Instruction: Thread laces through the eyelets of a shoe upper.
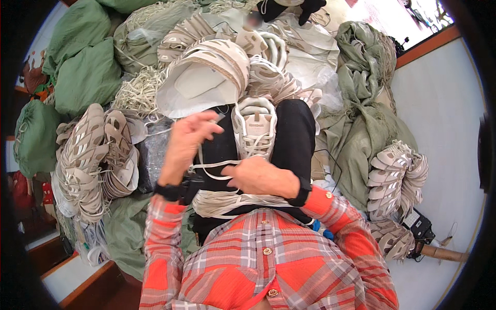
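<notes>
Between my knees sits a beige and white shoe upper [254, 125], its toe toward me and laces crossed over its tongue. A pale shoelace [211, 165] loops out from its front toward both hands. My left hand [187, 140] is raised left of the upper, fingers curled together, with the lace running up into it. Lower and closer to me, my right hand [263, 178] is closed, thumb and fingers pinching by the lace loop; its fingertips are partly hidden. A bundle of loose shoelaces [232, 203] lies across my lap.
Nested shoe uppers [206, 67] are heaped just beyond my knees. More stacks of uppers stand at left [85, 160] and right [395, 178]. Green sacks [85, 67] and a pile of laces [137, 93] lie at the far left. A grey-green cloth sack [367, 134] is at the right.
</notes>
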